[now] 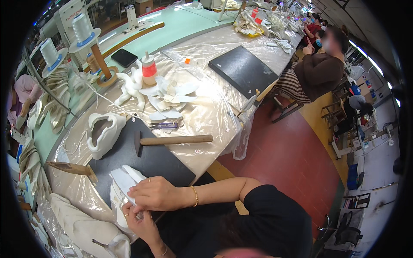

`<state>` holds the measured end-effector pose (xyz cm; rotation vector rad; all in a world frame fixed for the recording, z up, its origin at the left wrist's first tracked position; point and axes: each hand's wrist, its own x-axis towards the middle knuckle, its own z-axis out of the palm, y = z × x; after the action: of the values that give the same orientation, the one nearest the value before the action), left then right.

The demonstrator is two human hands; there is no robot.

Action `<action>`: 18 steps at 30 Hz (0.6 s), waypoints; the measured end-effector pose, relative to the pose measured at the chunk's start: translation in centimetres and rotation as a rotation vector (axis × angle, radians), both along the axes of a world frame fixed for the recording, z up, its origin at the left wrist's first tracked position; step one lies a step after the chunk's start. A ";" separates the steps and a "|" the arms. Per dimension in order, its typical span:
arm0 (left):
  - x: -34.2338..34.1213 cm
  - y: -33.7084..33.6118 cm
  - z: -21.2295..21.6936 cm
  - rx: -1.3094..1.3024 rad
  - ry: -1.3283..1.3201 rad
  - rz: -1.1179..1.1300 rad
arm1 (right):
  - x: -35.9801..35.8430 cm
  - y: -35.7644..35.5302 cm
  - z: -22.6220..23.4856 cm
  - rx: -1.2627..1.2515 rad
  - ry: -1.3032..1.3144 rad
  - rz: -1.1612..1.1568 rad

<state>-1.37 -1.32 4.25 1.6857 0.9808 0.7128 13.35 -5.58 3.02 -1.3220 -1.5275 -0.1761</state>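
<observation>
A white shoe upper (pixel 124 182) is held at the near edge of a dark board (pixel 172 163). Its fingers bent over the top of the piece, my right hand (pixel 158 194) grips it from the right. My left hand (pixel 142 221) pinches its lower edge, fingertips close to those of the right; the exact spot they hold is partly covered. Just beyond lies a hammer (pixel 176 139) with a wooden handle. A second white shoe upper (pixel 103 134) rests at the board's far left corner, and a wooden-handled tool (pixel 71 167) lies at its left edge.
Past the board lie purple-handled snips (pixel 165 125), white cut pieces (pixel 170 96) and a red-and-cream bottle (pixel 149 71). Thread cones (pixel 81 30) stand at far left, near a phone (pixel 124 57). Another black board (pixel 243 71) lies far right, beside a seated person (pixel 320 69).
</observation>
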 end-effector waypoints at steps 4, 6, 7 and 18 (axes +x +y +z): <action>0.2 0.7 -0.1 0.160 -0.067 -0.098 | 0.7 -0.4 -0.1 -0.102 0.076 0.083; 0.2 0.6 0.0 0.154 -0.095 -0.109 | 1.5 -0.8 0.1 -0.179 0.186 0.190; 0.4 0.6 0.1 0.127 -0.130 -0.129 | 1.6 -0.9 0.2 -0.178 0.204 0.179; 1.5 0.7 0.0 0.301 -0.013 -0.137 | -0.3 0.1 -0.7 -0.063 0.259 -0.039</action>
<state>0.11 -0.62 4.24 1.9856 0.7678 0.8088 13.09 -5.51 2.35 -1.3681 -1.2982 0.0191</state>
